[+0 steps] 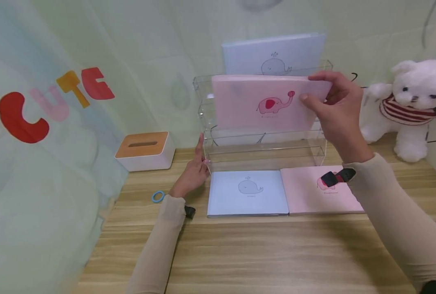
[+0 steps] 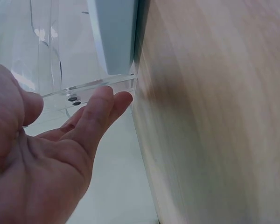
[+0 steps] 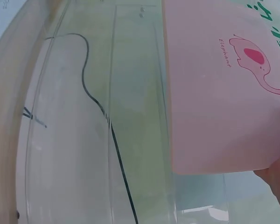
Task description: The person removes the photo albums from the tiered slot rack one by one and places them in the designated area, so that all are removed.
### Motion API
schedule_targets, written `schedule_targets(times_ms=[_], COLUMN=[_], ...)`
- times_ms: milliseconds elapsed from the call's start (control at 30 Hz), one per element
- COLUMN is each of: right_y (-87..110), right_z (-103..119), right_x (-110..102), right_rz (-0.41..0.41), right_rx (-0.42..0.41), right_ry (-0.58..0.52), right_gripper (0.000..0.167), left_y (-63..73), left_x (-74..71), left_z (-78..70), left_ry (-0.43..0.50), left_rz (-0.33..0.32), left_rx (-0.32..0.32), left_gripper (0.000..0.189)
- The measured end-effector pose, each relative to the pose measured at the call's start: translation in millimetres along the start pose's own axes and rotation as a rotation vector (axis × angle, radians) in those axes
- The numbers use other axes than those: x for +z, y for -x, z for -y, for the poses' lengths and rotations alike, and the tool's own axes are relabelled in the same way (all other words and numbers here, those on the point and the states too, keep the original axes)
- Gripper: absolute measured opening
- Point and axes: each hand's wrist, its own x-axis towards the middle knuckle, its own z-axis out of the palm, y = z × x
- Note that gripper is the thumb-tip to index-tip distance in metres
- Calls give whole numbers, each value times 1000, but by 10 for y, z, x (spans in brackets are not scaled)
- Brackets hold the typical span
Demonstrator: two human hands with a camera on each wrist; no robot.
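Before the upper tiers of a clear rack (image 1: pixel 263 152), a pink elephant book (image 1: pixel 238 104) is being pinched at its right end by the right hand (image 1: pixel 339 106), the thumb being pressed on the near cover and the fingers being curled round the top corner and behind. Its lower edge is being held higher than the rack's lowest front rails; whether the rack is being touched by it is not being revealed. On the left, the rack's side is being touched by the left hand (image 1: pixel 193 174), whose fingers are being held out straight, with nothing being clasped. Beyond the pink elephant book, a pale whale book (image 1: pixel 245 59) is being supported upright at the far top of the rack. Just on the near side of the rack, a second whale book (image 1: pixel 223 192) and, at its right, a second pink book (image 1: pixel 302 194) are being borne flat by the wooden table (image 1: pixel 247 253). Farther left, a blue ring (image 1: pixel 153 199) and a white tissue box (image 1: pixel 148 162) are being borne too, the box beyond the ring. At the right, a white teddy bear (image 1: pixel 410 130) is being seen near the rack. At the far left, "CUTE" is being spelled by coloured letters (image 1: pixel 72 84).
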Motion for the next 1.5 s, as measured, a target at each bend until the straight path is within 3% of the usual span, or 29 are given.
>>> schedule_targets(times_ms=[67, 167, 367, 567, 1000, 1233, 1500], right_y=[55, 126, 245, 385, 706, 879, 1059], right_z=[1, 15, 10, -6, 45, 14, -45], right_x=[-12, -25, -44, -61, -93, -78, -55], right_rz=[5, 5, -2, 4, 27, 49, 74], right_rx=[11, 21, 54, 123, 133, 165, 187], right_ry=[-5, -13, -80, -45, -105, 10, -124], right_gripper=[39, 40, 40, 42, 41, 40, 38], left_y=[56, 174, 183, 183, 186, 170, 168], left_x=[-62, -207, -213, -203, -202, -222, -213], left_z=[-206, -640, -650, -643, -623, -619, -612], left_ry=[-6, -16, -17, -28, -29, -35, -25], left_rz=[10, 36, 35, 26, 21, 33, 30], left_rx=[-23, -67, -60, -57, -31, -36, -21], left_gripper=[82, 87, 87, 87, 88, 85, 88])
